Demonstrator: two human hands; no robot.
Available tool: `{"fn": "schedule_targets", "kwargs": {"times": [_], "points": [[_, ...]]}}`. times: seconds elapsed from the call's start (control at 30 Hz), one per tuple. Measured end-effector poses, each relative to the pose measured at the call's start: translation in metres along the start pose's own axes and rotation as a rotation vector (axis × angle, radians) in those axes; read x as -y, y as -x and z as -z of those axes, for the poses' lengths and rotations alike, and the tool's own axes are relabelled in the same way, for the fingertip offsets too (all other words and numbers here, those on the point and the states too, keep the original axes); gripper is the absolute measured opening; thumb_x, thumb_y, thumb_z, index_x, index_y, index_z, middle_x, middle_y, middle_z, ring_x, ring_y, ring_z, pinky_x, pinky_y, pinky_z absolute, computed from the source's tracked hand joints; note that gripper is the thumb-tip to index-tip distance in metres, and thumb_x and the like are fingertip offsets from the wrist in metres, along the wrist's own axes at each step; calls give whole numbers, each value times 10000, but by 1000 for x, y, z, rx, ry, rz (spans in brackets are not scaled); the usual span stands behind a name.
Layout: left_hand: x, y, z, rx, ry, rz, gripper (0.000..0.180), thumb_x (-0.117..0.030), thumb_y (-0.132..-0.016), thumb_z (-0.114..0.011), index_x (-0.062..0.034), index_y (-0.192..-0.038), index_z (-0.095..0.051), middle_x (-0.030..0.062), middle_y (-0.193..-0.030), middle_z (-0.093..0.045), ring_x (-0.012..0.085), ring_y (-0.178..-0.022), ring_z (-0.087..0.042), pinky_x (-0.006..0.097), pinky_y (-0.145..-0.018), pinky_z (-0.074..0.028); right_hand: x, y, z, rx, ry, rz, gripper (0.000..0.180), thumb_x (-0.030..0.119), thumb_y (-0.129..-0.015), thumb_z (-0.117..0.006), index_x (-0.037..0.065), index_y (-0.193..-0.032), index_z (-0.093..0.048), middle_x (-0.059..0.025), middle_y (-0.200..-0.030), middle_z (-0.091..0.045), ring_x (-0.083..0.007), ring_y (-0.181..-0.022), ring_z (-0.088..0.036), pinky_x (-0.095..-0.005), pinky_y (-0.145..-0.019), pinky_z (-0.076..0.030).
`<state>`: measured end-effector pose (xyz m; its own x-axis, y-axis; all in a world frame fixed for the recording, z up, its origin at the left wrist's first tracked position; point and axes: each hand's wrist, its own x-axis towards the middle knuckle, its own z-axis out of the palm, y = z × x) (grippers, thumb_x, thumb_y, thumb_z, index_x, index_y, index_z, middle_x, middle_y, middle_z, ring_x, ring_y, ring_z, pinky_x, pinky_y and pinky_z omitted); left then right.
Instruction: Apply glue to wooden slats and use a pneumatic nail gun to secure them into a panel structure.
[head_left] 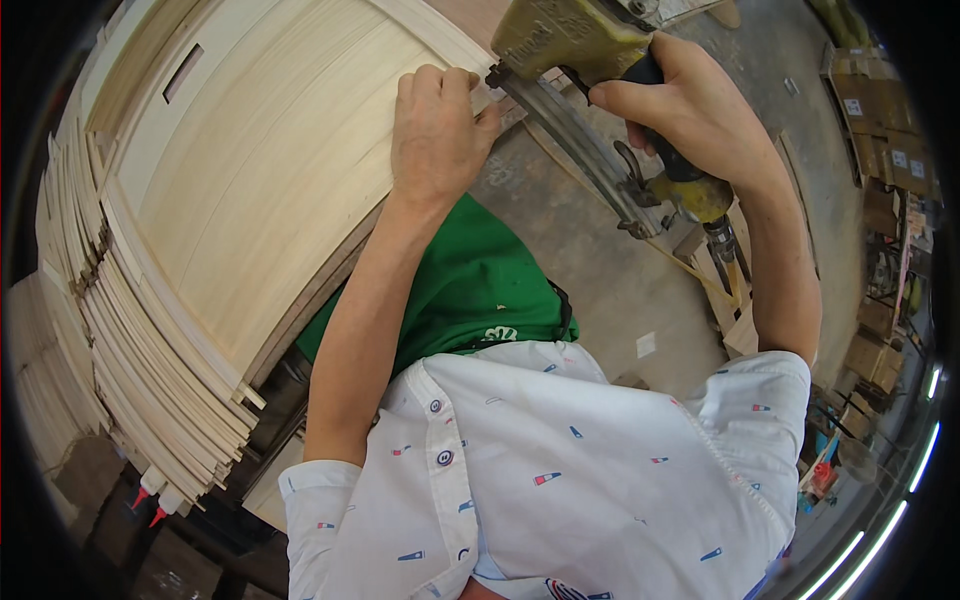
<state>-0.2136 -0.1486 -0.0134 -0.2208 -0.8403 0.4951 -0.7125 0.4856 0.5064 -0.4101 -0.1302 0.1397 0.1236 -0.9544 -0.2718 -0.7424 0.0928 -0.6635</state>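
My right hand [690, 110] is wrapped round the dark grip of an olive-yellow nail gun [570, 40], its thumb near the trigger. The gun's long metal magazine [575, 140] slants down to the right, and its nose end is beside my left fingertips. An air fitting [718, 232] hangs from the handle's lower end. My left hand [438, 130] rests at the near right corner of a pale wooden panel [280, 150], fingers curled in by the light edge strip [450, 35]. Whatever those fingers pinch is hidden.
Thin wooden strips [165, 385] lie bundled along the panel's left side. Two white bottles with red tips [150, 482] stand below them. A green apron [470, 280] covers my lap. Cardboard boxes [875, 110] are stacked at the far right, and wood pieces [740, 335] lie nearer.
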Motion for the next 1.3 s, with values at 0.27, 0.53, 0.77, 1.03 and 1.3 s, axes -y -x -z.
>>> {"fn": "schedule_targets", "kwargs": {"times": [0.27, 0.53, 0.77, 1.03, 1.3], "points": [[1, 2, 1, 10, 32, 24, 309, -136, -719, -766, -3, -958, -623, 123, -926, -568, 306, -910, -532, 404, -786, -460, 4, -6, -5, 13, 7, 46, 277, 217, -834, -662, -43, -906, -602, -35, -605, -571, -90, -505, -534, -259, -491, -414], [-1, 0, -1, 20, 30, 18, 319, -145, -717, -772, 0, -954, -616, 125, -923, -563, 311, -891, -521, 410, -779, -454, 4, -10, -2, 1, 86, 59, 275, 215, -838, -653, -49, -893, -597, -28, -598, -568, -91, -512, -526, -278, -493, -399], [3, 0, 17, 34, 118, 41, 349, -132, -751, -755, 5, -1038, -611, 144, -962, -577, 332, -909, -525, 418, -806, -446, 10, -10, 19, 29, 28, 38, 279, 215, -821, -667, -54, -866, -603, -37, -590, -560, -94, -514, -544, -271, -488, -421], [28, 55, 82, 138, 66, 55, 465, -57, -681, -758, -17, -1125, -625, 144, -1120, -587, 343, -1060, -539, 429, -911, -455, 15, -39, 20, -83, -166, -153, 242, 155, -809, -679, -62, -877, -595, -56, -633, -590, -108, -526, -569, -276, -487, -442], [51, 113, 164, 151, -12, 303, 414, -80, -670, -781, -24, -1061, -655, 137, -1230, -583, 341, -1239, -497, 440, -982, -427, 88, -174, 11, 95, -75, 155, 267, 177, -827, -641, -81, -894, -626, -73, -618, -599, -126, -497, -587, -275, -479, -467]]}}
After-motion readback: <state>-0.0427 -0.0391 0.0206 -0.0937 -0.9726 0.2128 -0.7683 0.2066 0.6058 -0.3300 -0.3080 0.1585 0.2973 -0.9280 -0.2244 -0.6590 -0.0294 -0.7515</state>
